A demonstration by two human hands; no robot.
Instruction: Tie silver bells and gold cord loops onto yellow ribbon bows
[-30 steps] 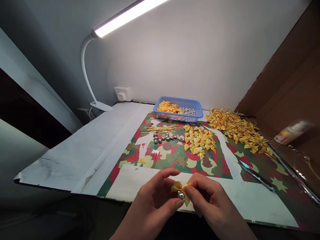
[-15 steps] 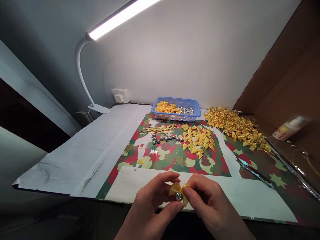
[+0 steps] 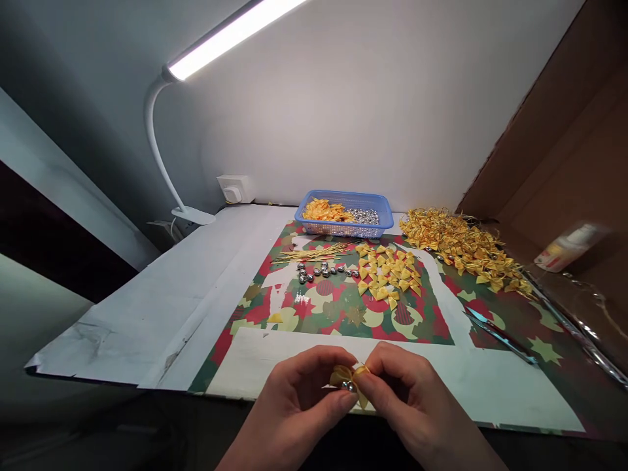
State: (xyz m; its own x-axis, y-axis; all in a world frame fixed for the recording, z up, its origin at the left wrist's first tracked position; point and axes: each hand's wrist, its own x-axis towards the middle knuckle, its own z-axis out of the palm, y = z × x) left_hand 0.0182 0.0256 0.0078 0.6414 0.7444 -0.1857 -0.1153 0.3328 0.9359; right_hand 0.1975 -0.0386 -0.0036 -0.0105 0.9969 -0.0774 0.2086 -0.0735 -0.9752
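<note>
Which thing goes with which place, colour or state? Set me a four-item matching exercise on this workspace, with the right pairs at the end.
Things:
1. Nearest yellow bow
2. Basket
3. Lamp
4. Gold strands

Place, colour or state:
A. Lit
B. Lying between the basket and the loose silver balls
C. Between the left hand and the right hand
D. Blue

Pairs: 1-C, 2-D, 3-A, 4-B
</note>
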